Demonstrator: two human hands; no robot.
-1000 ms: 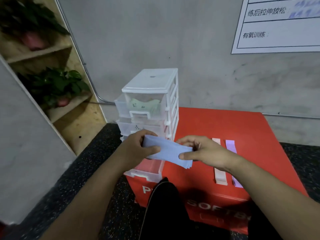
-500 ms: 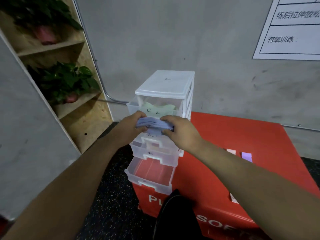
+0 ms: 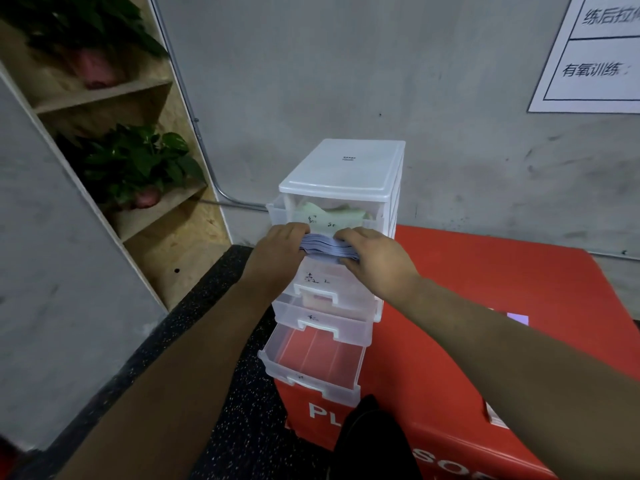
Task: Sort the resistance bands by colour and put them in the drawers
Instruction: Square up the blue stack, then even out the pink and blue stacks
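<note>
Nearest, at 6 o'clock, a dark trouser leg point(image 3: 375, 441) overlaps the front of a red foam box point(image 3: 485, 292), which stands on speckled black floor point(image 3: 221, 393). Two loose bands lie on the box at about 3 o'clock, both partly hidden by the right forearm: a pale pink band point(image 3: 496, 416) closer in and a purple band point(image 3: 518, 319) beyond it.

On the box's left corner, at 12 o'clock, stands a clear plastic drawer unit point(image 3: 343, 168) with four drawers. The bottom drawer point(image 3: 311, 362) is pulled farthest out, and the red of the box shows through its floor. The third drawer point(image 3: 323, 323) and the second drawer point(image 3: 317, 282) carry handwritten marks on their fronts.

Directly above the second drawer, both hands hold a folded blue resistance band point(image 3: 322, 249). The left hand point(image 3: 277, 258) grips its left end and the right hand point(image 3: 377, 261) its right end, fingers curled over the top. Whether the stacked layers are one band or several cannot be told.

Just behind the hands, the top drawer point(image 3: 277, 213) holds pale green bands point(image 3: 329, 214), too overlapped to count.

At 10 o'clock, a wooden shelf point(image 3: 162, 209) carries two potted plants point(image 3: 138, 164). At 2 o'clock, a printed sheet point(image 3: 595, 53) hangs on the grey wall point(image 3: 346, 81).
</note>
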